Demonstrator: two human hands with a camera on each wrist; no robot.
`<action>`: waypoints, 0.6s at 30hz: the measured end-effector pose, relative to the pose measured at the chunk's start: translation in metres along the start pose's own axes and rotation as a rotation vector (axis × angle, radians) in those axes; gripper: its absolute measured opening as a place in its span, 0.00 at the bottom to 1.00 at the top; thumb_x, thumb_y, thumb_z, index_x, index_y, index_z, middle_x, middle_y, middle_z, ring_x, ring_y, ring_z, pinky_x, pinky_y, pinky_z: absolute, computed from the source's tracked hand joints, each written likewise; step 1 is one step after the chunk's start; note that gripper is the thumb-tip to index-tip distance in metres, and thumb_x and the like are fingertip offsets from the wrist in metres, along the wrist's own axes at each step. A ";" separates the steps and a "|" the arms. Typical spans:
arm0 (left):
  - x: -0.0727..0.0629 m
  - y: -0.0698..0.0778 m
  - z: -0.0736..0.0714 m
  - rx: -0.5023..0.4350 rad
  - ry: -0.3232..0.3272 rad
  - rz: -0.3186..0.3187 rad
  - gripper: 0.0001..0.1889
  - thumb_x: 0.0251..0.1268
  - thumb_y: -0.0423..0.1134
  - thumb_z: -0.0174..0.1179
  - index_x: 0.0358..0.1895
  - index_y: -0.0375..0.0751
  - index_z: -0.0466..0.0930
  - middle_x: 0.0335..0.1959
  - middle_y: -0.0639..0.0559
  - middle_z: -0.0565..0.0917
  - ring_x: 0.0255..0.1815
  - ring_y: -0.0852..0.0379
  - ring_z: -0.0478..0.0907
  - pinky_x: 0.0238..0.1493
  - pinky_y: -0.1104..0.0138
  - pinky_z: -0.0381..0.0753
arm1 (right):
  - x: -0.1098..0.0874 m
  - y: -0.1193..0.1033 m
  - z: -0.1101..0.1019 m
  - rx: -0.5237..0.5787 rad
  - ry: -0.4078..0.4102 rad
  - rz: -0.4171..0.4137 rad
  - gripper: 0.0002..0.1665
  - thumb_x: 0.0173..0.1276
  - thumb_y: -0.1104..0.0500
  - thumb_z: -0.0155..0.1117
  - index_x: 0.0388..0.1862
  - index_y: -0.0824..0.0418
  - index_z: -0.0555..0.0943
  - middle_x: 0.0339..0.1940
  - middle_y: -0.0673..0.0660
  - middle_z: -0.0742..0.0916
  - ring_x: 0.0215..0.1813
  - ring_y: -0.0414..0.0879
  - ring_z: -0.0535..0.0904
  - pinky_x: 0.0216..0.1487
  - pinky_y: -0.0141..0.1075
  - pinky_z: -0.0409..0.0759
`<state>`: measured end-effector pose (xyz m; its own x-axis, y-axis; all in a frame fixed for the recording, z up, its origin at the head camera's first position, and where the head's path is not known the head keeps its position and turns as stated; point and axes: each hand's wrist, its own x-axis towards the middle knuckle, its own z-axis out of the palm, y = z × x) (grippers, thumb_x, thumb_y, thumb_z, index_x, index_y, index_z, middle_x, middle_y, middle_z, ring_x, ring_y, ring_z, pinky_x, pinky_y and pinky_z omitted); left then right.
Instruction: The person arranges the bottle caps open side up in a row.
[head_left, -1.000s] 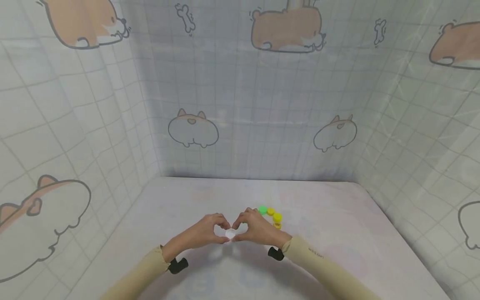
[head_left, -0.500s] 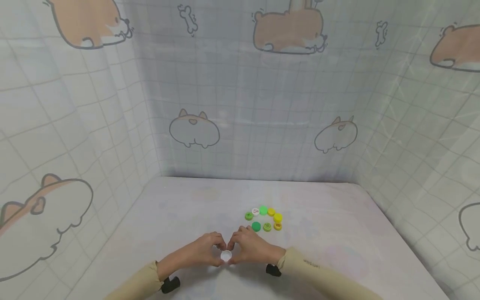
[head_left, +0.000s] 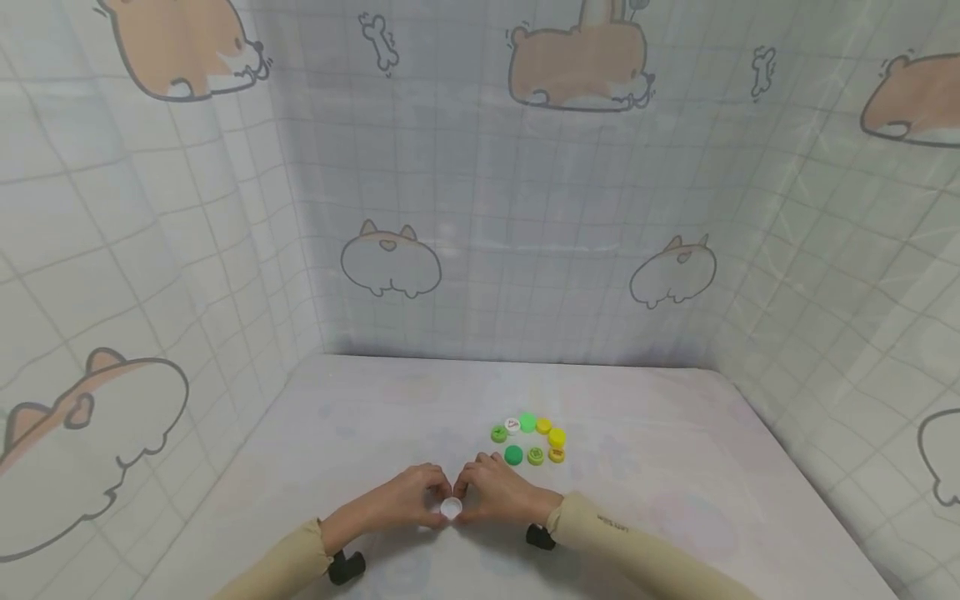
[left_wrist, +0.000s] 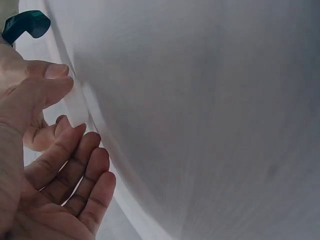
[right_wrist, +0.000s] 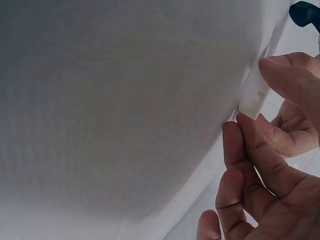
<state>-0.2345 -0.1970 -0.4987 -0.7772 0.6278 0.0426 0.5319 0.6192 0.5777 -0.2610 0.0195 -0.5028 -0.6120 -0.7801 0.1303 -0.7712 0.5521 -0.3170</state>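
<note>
Between my two hands is a small round white bottle cap [head_left: 451, 508], near the front of the table in the head view. My left hand [head_left: 411, 497] pinches its left side with thumb and index finger. From the other side my right hand [head_left: 504, 493] pinches it the same way, so the fingertips of both hands nearly meet. The right wrist view shows the cap [right_wrist: 254, 97] edge-on between thumb and index finger, with a brownish mark on its side. Seen from the left wrist, the cap [left_wrist: 76, 105] is pale and partly covered by fingers.
Beyond the right hand, several bottle caps lie in a ring on the white table [head_left: 360, 417]: among them a dark green cap [head_left: 513, 454], a yellow cap [head_left: 557, 437] and a white cap [head_left: 512, 426]. Patterned cloth walls [head_left: 480, 308] enclose the back and sides.
Both hands have come back toward me with the white cap, uncovering the whole ring of caps. Over the last half second they have barely moved.
</note>
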 end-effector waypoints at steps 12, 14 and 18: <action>0.003 -0.001 0.002 0.040 0.001 -0.007 0.13 0.48 0.44 0.74 0.38 0.49 0.83 0.36 0.63 0.79 0.38 0.67 0.72 0.42 0.71 0.74 | 0.003 0.000 0.000 -0.011 -0.030 0.017 0.19 0.49 0.41 0.77 0.39 0.44 0.85 0.39 0.38 0.84 0.41 0.31 0.71 0.44 0.26 0.66; 0.003 -0.002 0.003 0.042 -0.002 0.003 0.13 0.49 0.44 0.73 0.38 0.49 0.83 0.36 0.63 0.79 0.38 0.67 0.72 0.42 0.71 0.73 | 0.003 0.000 0.000 0.002 -0.035 0.021 0.19 0.49 0.41 0.77 0.39 0.45 0.85 0.39 0.38 0.84 0.41 0.31 0.72 0.44 0.26 0.66; 0.002 -0.004 0.004 0.047 -0.012 0.018 0.14 0.49 0.45 0.73 0.39 0.50 0.81 0.36 0.64 0.78 0.39 0.67 0.71 0.43 0.71 0.73 | 0.002 0.001 0.001 0.020 -0.044 0.021 0.19 0.49 0.41 0.77 0.39 0.45 0.85 0.38 0.38 0.83 0.41 0.30 0.72 0.43 0.26 0.66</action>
<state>-0.2371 -0.1960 -0.5037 -0.7634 0.6445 0.0428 0.5613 0.6292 0.5377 -0.2630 0.0178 -0.5036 -0.6193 -0.7808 0.0826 -0.7544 0.5625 -0.3384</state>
